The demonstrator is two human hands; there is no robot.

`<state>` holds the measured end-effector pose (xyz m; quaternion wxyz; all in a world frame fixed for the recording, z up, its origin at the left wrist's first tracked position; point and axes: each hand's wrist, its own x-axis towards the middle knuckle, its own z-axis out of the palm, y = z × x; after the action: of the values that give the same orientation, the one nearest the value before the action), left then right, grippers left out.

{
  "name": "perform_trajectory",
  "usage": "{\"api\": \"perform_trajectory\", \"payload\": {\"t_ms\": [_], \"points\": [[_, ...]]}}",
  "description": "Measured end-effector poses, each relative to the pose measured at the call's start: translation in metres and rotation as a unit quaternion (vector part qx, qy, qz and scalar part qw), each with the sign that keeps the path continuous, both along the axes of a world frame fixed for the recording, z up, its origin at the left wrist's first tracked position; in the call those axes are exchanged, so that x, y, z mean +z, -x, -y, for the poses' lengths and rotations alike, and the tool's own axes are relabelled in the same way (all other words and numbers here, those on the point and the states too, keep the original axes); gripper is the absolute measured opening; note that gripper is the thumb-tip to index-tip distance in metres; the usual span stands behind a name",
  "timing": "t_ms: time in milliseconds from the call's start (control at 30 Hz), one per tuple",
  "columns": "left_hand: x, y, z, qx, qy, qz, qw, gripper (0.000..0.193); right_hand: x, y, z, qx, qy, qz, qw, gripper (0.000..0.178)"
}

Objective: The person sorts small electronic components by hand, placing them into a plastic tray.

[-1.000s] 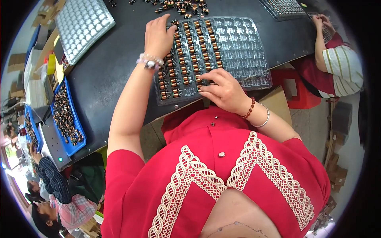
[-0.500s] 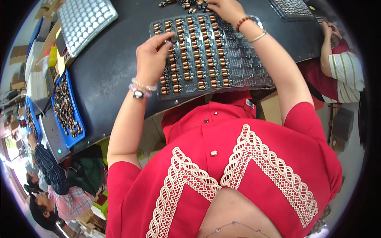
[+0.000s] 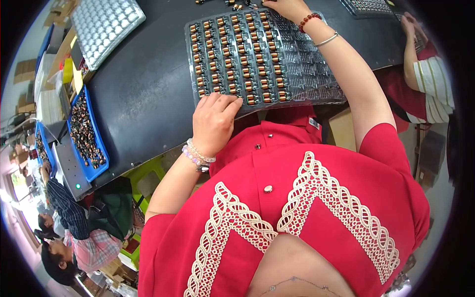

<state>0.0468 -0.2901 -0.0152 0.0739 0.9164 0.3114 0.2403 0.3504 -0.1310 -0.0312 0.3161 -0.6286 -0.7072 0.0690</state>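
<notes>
A clear plastic tray [image 3: 316,91] lies on the dark table, its left columns filled with small copper-wound coils [image 3: 243,48]. Over the tray's near edge, my left hand [image 3: 213,119] is closed, thumb and fingers pinched on a coil at the front row; the fingertips partly hide it. Up at the far edge of the tray, my right hand [image 3: 289,8] reaches to loose coils [image 3: 237,7], its fingers bent together. The upper frame edge cuts off part of this hand, and what its fingers hold cannot be made out.
A white tray with round pockets [image 3: 106,29] sits at the far left. Blue bins [image 3: 101,143] of small parts stand along the left edge beside a grey box [image 3: 69,168]. At the right, another person's hands [image 3: 411,25] are near a second filled tray [image 3: 368,7]. More people sit at left.
My left hand has moved from the tray's upper left down to its near edge. My right hand has shifted slightly farther away, and the tray appears a little higher in the picture.
</notes>
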Motion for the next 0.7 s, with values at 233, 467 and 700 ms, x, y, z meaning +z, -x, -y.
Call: {"api": "perform_trajectory", "payload": {"t_ms": [233,467,700], "points": [[0.012,0.007,-0.013,-0.029,0.047,-0.037,0.998,0.031,0.006,-0.014,0.004,-0.032,-0.016,-0.035,0.999,0.018],[-0.007,-0.027,-0.144,0.112,-0.1,0.068,0.986,0.028,-0.048,-0.103,0.085,-0.096,-0.032,-0.377,0.921,0.025],[-0.022,0.004,-0.2,0.14,0.044,-0.05,0.988,0.03,-0.041,-0.016,0.113,-0.127,-0.091,-0.475,0.866,0.024]]}}
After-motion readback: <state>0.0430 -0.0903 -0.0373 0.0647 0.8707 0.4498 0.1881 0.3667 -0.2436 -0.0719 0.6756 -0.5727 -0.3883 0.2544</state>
